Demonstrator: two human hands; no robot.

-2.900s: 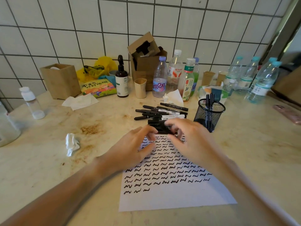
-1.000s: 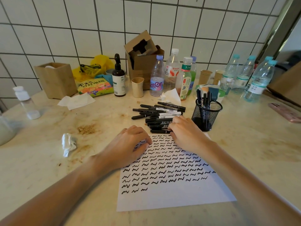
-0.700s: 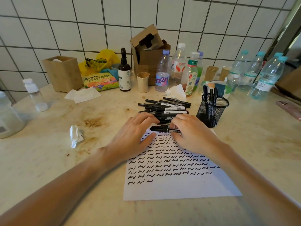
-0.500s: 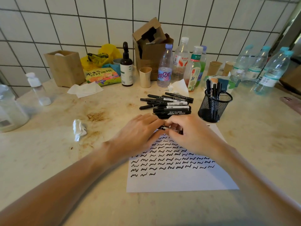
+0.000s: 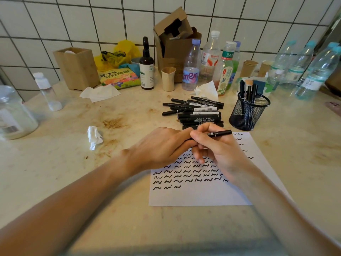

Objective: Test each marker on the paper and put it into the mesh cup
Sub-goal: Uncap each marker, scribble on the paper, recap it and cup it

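With the right hand (image 5: 221, 150) pinching the marker (image 5: 219, 133) and the left hand's (image 5: 162, 146) fingers curled at its cap end, pull the cap straight off over the paper (image 5: 203, 194).

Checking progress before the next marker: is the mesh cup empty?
No, the mesh cup already has several black markers standing upright in it.

The marker (image 5: 215, 134) has its left end buried between the two hands, so can't tell if it's capped. The paper (image 5: 203, 194) is partly under them too. At the desk's right edge, a pink thing (image 5: 334, 107) gets cut off.
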